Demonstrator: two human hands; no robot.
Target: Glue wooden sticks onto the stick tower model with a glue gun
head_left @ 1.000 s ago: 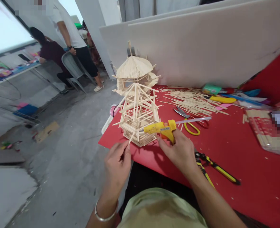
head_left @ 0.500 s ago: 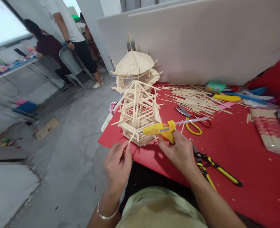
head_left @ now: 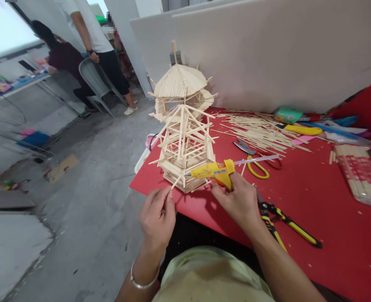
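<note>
A small tower model [head_left: 183, 142] built of thin wooden sticks stands at the left corner of the red table [head_left: 317, 197]. My right hand [head_left: 239, 201] grips a yellow glue gun [head_left: 215, 171] whose nozzle points left at the model's base. My left hand [head_left: 157, 216] pinches a short wooden stick [head_left: 176, 181] that leans up against the base, close to the nozzle. A second stick model with a thatched roof [head_left: 179, 84] stands right behind the first.
Loose sticks [head_left: 261, 132], yellow-handled scissors [head_left: 251, 161] and yellow-black cutters [head_left: 286, 224] lie on the red table. A packet of sticks [head_left: 358, 172] sits at the right. White boards [head_left: 267, 54] lean behind. Two people [head_left: 78, 46] are by a far table at the left.
Hands, glue gun and stick hold almost the same pose; only the camera view has shifted slightly.
</note>
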